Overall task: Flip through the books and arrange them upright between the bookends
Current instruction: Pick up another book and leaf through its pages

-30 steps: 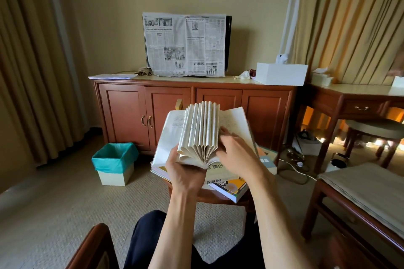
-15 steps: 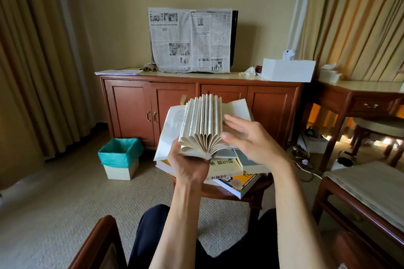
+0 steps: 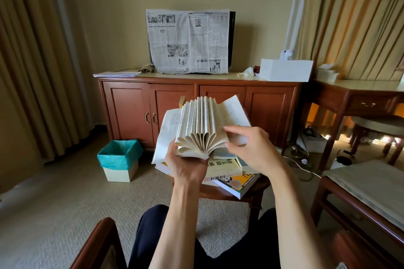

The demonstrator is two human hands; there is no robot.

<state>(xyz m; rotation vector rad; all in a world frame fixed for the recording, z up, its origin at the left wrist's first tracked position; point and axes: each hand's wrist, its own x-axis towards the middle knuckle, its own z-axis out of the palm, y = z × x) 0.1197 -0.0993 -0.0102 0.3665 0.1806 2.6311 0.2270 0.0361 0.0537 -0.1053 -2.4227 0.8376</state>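
The left hand [image 3: 188, 166] grips the open book [image 3: 203, 124] from below at its spine; the right hand [image 3: 251, 148], fingers loosely spread, touches the right-side pages.

Fanned book [image 3: 200, 129] above the book stack [image 3: 227, 172] on the low table [image 3: 253, 190] — cabinet [image 3: 269, 102] behind, bin [image 3: 119, 159] left

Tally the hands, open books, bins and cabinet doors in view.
Hands: 2 (left hand grips the held book, right hand is at its pages)
Open books: 2 (held book, flat book on the pile)
Bins: 1 (bin)
Doors: 4 (doors)
Total: 9
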